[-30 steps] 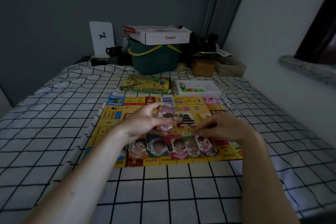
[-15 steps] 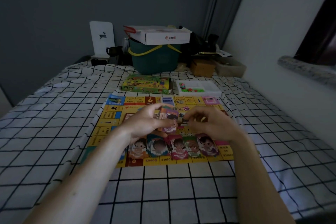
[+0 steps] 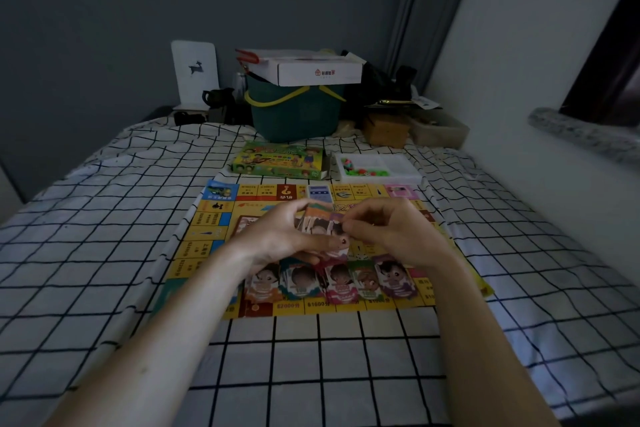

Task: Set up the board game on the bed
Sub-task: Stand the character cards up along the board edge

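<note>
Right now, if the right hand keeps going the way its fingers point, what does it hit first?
Its fingers point leftward, so the right hand would first meet the small stack of colourful picture cards that the left hand holds; it looks nearly touching, but depth is unclear.

My hands and the stack of cards (image 3: 320, 227) I hold cover the middle of the game board (image 3: 207, 239), hiding its centre print. Beyond the board, the small coloured pieces in the white tray (image 3: 401, 168) are too tiny to identify.
</note>
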